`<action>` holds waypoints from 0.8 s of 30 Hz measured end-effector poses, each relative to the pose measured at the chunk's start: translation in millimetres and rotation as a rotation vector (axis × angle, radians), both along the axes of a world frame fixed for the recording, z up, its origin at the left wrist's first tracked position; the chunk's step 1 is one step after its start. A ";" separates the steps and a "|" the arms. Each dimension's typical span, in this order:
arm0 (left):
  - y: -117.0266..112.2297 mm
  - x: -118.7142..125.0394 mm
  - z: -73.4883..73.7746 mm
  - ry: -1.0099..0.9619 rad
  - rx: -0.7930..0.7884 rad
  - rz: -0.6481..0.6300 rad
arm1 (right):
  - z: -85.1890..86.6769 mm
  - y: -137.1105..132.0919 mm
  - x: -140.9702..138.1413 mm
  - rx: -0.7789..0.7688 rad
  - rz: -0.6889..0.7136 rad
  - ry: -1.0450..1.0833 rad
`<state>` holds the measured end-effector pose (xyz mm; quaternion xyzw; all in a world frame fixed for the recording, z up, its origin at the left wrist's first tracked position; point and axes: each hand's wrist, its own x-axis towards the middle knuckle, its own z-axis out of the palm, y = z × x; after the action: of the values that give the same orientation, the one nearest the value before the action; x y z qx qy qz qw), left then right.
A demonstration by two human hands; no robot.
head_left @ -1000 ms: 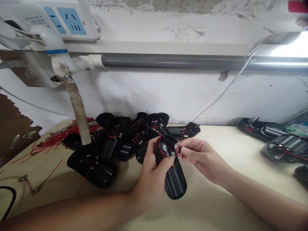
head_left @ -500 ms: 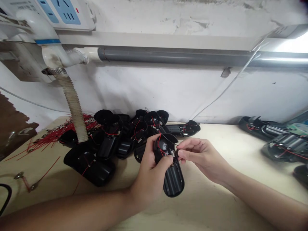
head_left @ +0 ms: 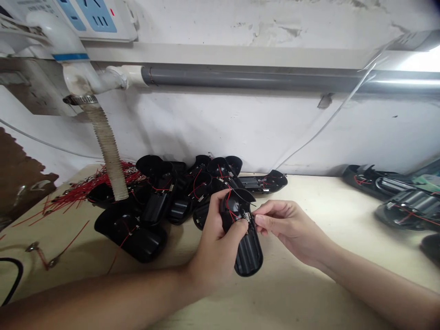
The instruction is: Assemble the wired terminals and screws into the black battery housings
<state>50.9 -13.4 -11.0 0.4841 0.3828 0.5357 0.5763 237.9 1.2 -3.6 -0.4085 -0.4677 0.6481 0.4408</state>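
We hold a black plastic battery holder (head_left: pixel 248 256) with red wires in our left hand (head_left: pixel 215 256), the fingers clamped around it, over the cream table top (head_left: pixel 302 293). Our right hand (head_left: pixel 288 227) is just beside it, thumb and finger pinched together on a thin dark wire (head_left: pixel 253 211), and a pile of similar black plastic holders (head_left: pixel 154 206) lies behind

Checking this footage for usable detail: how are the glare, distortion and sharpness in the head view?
Head view: glare washes out the right end of the grey pipe; the wide lens bows the frame's edges; the black housing loses shell detail, though its red wires stay readable.
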 end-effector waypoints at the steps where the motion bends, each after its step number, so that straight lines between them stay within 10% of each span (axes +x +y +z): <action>1: 0.0 0.2 0.7 -0.018 0.000 -0.001 | 0.5 -1.0 -0.7 0.001 -0.001 -0.005; 24: 0.6 -1.1 -2.8 -0.021 -0.020 -0.046 | 8.7 -10.5 -1.4 0.007 -0.087 -0.148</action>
<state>49.8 -12.8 -13.8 0.4812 0.3711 0.5235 0.5972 236.5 -9.3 5.2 -0.4736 -0.4831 0.5949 0.4341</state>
